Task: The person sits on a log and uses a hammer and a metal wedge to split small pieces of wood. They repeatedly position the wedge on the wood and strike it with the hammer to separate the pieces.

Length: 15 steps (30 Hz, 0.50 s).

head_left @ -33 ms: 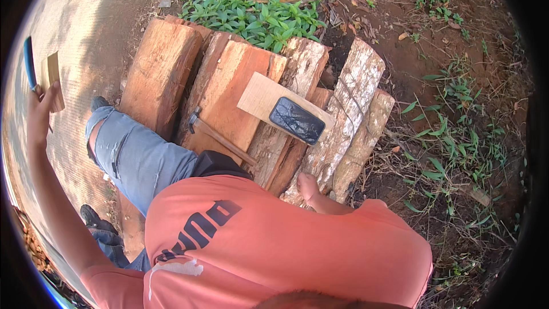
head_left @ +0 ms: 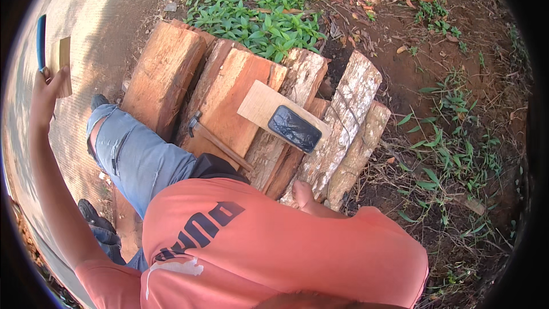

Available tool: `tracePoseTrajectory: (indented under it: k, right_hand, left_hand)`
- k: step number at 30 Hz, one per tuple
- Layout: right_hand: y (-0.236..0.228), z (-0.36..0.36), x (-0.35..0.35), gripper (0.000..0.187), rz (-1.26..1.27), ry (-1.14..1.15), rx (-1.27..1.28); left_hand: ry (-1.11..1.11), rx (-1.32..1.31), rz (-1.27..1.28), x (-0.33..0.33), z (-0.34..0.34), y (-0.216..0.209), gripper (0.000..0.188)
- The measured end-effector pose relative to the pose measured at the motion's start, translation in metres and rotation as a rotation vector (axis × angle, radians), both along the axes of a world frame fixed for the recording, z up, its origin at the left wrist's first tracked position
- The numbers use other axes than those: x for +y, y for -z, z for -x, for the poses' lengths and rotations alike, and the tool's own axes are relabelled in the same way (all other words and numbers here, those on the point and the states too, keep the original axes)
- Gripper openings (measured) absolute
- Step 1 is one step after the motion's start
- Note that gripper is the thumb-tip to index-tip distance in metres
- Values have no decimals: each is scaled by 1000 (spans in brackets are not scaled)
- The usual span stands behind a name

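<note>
With left hand [head_left: 47, 88], gripping blue-handled tool [head_left: 41, 43] and wood piece [head_left: 62, 68]; with right hand [head_left: 303, 193], grip unclear, at pale log's [head_left: 336, 137] near end. Pinch left pair firmly.

Rough split logs [head_left: 220, 103] lie side by side on the brown ground [head_left: 394, 37], the rightmost ones covered in pale bark. A hammer [head_left: 222, 147] lies aslant on them. Near it, a flat wooden board [head_left: 255, 103] spans several logs, bearing a dark phone [head_left: 294, 129].

Left hand [head_left: 49, 84] — raised, fingers [head_left: 60, 76] pinched, arm [head_left: 51, 183] outstretched | Right hand [head_left: 303, 193] — low, forearm [head_left: 326, 210] partly hidden
</note>
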State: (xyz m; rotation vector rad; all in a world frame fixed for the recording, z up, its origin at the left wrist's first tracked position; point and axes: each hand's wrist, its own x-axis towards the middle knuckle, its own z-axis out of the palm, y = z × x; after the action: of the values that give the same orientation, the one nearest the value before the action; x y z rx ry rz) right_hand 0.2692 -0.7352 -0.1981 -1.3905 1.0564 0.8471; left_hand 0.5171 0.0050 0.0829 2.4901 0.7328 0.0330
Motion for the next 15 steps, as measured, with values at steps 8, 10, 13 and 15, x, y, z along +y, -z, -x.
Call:
tracePoseTrajectory:
  k: [8,10,13,15]
  right_hand:
    - [34,11,-7,45,314,-417,-223]
    - [29,1,-5,46,310,-436,-187]
    - [-10,-21,12,51,317,-540,-200]
    - [-25,-22,23,53,365,-354,-182]
  left_hand:
    - [96,9,-287,-94,47,-77,74]
    - [124,-18,-368,-62,66,-78,74]
    - [100,72,-348,-54,89,-145,66]
    - [159,-29,-500,-72,57,-168,68]
